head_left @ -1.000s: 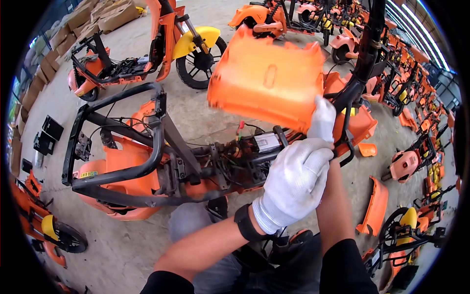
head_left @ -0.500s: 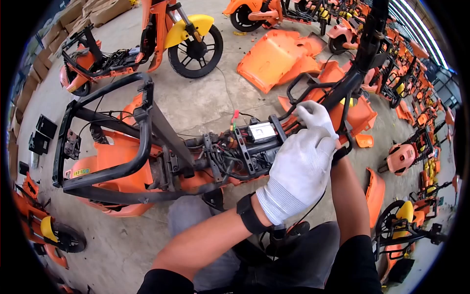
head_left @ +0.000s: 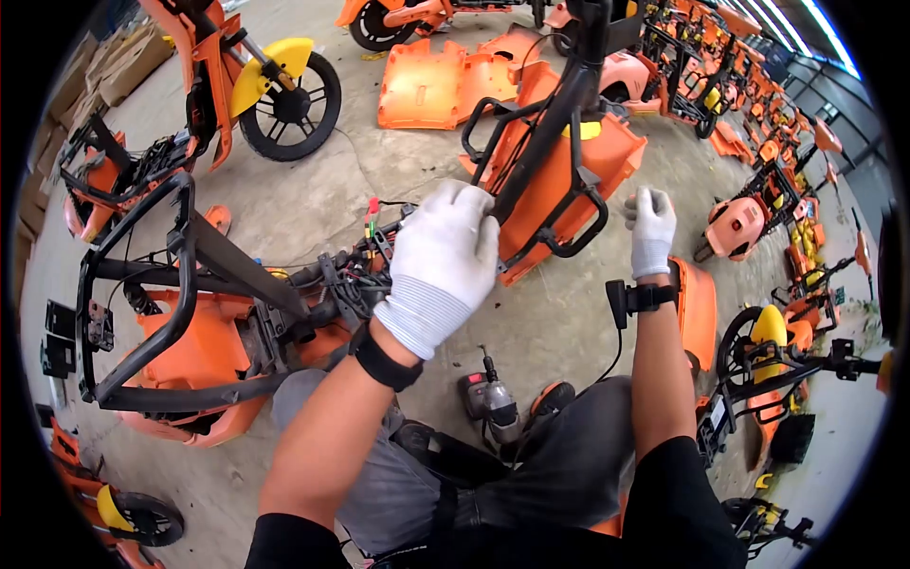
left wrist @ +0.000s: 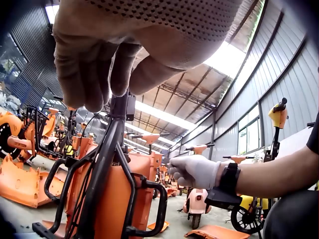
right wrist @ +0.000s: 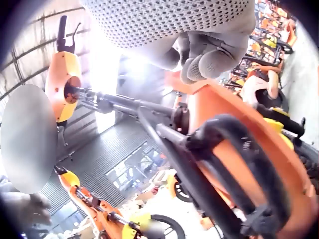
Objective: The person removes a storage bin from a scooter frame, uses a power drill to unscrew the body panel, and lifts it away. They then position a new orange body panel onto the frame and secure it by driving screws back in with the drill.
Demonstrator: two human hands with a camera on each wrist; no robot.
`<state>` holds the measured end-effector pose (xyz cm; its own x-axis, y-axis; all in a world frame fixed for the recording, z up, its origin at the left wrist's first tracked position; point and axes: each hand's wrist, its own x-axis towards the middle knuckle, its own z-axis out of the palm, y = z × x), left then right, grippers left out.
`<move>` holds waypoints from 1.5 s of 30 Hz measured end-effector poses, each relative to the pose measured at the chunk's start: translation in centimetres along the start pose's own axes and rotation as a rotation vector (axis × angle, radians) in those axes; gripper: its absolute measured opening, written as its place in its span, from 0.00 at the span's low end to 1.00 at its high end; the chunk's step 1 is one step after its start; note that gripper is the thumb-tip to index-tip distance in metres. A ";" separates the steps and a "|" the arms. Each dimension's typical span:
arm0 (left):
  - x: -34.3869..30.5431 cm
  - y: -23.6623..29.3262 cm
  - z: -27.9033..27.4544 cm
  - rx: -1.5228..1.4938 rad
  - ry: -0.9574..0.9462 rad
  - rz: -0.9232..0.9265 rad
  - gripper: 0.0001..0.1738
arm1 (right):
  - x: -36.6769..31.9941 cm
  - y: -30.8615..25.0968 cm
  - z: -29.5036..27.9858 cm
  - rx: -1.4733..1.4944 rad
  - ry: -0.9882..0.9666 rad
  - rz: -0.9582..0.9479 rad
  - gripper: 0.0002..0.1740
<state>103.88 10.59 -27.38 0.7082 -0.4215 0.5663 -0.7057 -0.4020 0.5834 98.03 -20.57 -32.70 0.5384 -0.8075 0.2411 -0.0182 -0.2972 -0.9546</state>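
Note:
Both hands wear white gloves. In the head view my left hand (head_left: 438, 261) hovers over the stripped scooter frame (head_left: 213, 256), beside its black steering column (head_left: 545, 133); its fingers hang loosely bent in the left wrist view, with nothing in them. Out to the right, over the floor, is my right hand (head_left: 652, 220), its fingers loosely curled around nothing. An orange front shield (head_left: 559, 204) stands behind the column and black side bars (head_left: 588, 223). On the floor beyond the scooter lies an orange body panel (head_left: 422, 85).
A cordless drill (head_left: 495, 403) lies on the concrete between the person's feet. Another orange panel (head_left: 697, 313) is by the right forearm. Half-stripped scooters surround the spot, including one with a yellow fender (head_left: 270, 76). Black boxes (head_left: 59, 339) lie at the far left.
The orange body panel has left my right hand and now lies flat on the floor beyond the scooter. My hands have moved apart, the right one outward; the head view has shifted right.

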 end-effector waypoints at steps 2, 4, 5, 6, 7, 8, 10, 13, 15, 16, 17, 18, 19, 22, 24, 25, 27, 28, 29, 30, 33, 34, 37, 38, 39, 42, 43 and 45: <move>0.4 -0.4 0.4 0.037 -0.046 -0.011 0.08 | 0.6 2.8 -0.8 -0.070 0.031 0.042 0.13; 0.7 -0.9 0.9 0.067 -0.089 -0.035 0.08 | 1.2 6.0 -1.7 -0.122 -0.072 0.075 0.16; 0.8 -1.1 1.2 0.102 -0.129 -0.063 0.09 | 1.3 7.2 -1.9 -0.113 -0.112 0.100 0.17; 0.8 -1.3 1.4 0.099 -0.131 -0.058 0.09 | 1.0 7.7 -2.0 -0.104 -0.150 0.125 0.17; 0.8 -1.6 1.7 0.119 -0.171 -0.068 0.09 | 0.7 8.3 -2.1 -0.168 -0.217 0.137 0.19; 0.8 -1.7 2.0 0.140 -0.208 -0.079 0.09 | 0.5 8.8 -2.1 -0.221 -0.284 0.155 0.22; 0.8 -1.8 2.6 0.167 -0.240 -0.087 0.10 | 0.4 11.4 -1.5 -0.328 -0.361 0.090 0.25; 1.0 -1.6 3.3 0.163 -0.278 -0.102 0.10 | 0.1 12.7 -0.5 -0.380 -0.412 0.207 0.29; 1.0 -1.3 3.4 0.150 -0.246 -0.097 0.10 | -0.2 13.3 0.1 -0.376 -0.442 0.247 0.28; 0.9 -1.3 3.5 0.151 -0.260 -0.100 0.10 | -0.3 13.6 0.4 -0.376 -0.442 0.262 0.28; 0.9 -1.3 3.6 0.135 -0.237 -0.086 0.10 | -0.4 13.9 0.8 -0.340 -0.456 0.293 0.27; 1.0 -1.3 3.7 0.117 -0.210 -0.070 0.09 | -0.4 13.9 1.3 -0.304 -0.466 0.319 0.27; 1.0 -1.2 3.8 0.108 -0.201 -0.063 0.09 | -0.5 15.1 1.6 -0.301 -0.447 0.283 0.26; 0.7 -1.2 3.9 0.126 -0.230 -0.041 0.09 | -0.1 16.5 2.3 -0.279 -0.456 0.427 0.25; 0.6 -1.5 4.0 0.127 -0.239 -0.032 0.09 | -0.3 17.3 2.6 -0.260 -0.445 0.465 0.25; 0.6 -1.5 4.0 0.127 -0.238 -0.035 0.09 | -0.4 17.6 2.9 -0.242 -0.435 0.494 0.25; 0.7 -1.4 3.7 0.131 -0.237 -0.045 0.09 | 1.4 22.5 3.5 -0.280 -0.458 0.385 0.25; 0.7 -1.2 3.6 0.134 -0.244 -0.050 0.10 | 1.5 22.4 3.9 -0.316 -0.474 0.271 0.26; 0.8 -1.2 3.5 0.137 -0.249 -0.056 0.10 | 1.2 22.4 3.8 -0.196 -0.438 0.307 0.27; 0.7 -1.2 3.5 0.140 -0.248 -0.063 0.10 | 1.2 22.8 4.0 -0.196 -0.446 0.308 0.27; 0.7 -1.3 3.6 0.131 -0.270 -0.061 0.10 | 3.3 26.7 4.0 -0.311 -0.408 0.325 0.27; 0.7 -1.3 3.7 0.134 -0.267 -0.063 0.10 | 3.4 27.1 3.9 -0.310 -0.412 0.323 0.27; 0.5 -1.6 3.5 0.143 -0.296 -0.050 0.12 | 2.9 23.9 3.6 -0.414 -0.429 0.178 0.26; 0.6 -1.7 3.5 0.146 -0.292 -0.052 0.12 | 2.8 23.3 3.5 -0.413 -0.433 0.175 0.26; 0.5 -1.7 3.4 0.157 -0.303 -0.058 0.12 | 2.7 22.6 3.6 -0.454 -0.421 0.194 0.27; 0.5 -1.5 3.3 0.172 -0.311 -0.068 0.12 | 2.1 21.3 3.4 -0.548 -0.405 0.196 0.27; 0.5 -1.5 3.3 0.176 -0.315 -0.072 0.12 | 1.9 21.5 3.6 -0.543 -0.336 0.115 0.21; 0.4 -1.5 3.4 0.183 -0.319 -0.070 0.12 | 1.6 21.1 4.1 -0.537 -0.267 0.035 0.16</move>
<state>105.19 8.30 -29.98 0.7343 -0.6079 0.3021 -0.6675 -0.5656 0.4843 101.94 -26.06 -53.13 0.7213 -0.6864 0.0928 -0.4257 -0.5450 -0.7224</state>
